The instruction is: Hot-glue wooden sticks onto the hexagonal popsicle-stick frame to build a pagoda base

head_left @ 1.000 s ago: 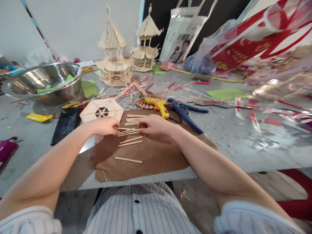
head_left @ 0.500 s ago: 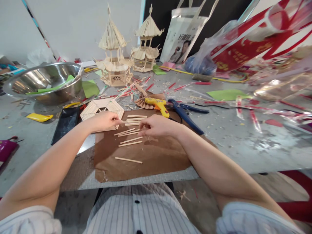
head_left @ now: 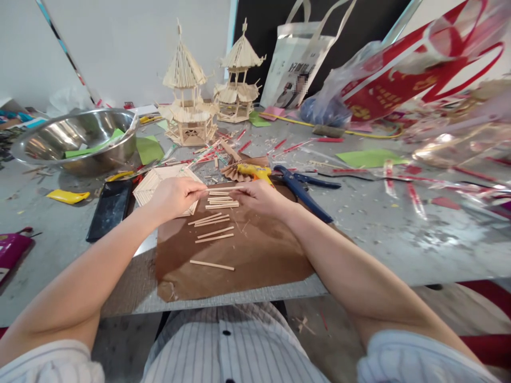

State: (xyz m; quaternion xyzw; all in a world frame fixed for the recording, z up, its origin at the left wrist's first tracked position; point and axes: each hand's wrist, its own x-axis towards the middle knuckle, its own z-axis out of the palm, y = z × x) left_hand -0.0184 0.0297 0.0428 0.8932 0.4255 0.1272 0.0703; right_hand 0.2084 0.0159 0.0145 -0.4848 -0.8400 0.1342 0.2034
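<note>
The left hand (head_left: 179, 197) and right hand (head_left: 259, 199) pinch a slim wooden stick (head_left: 223, 189) at either end, fingertips closed, beyond the loose sticks (head_left: 220, 202) on the brown sheet (head_left: 247, 263). A dipping wrist could scatter those; the right knuckles might nudge the glue gun (head_left: 254, 171).

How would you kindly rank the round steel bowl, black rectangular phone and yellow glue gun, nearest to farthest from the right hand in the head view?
1. Yellow glue gun, beyond the right hand
2. Black rectangular phone, left
3. Round steel bowl, far left
</note>
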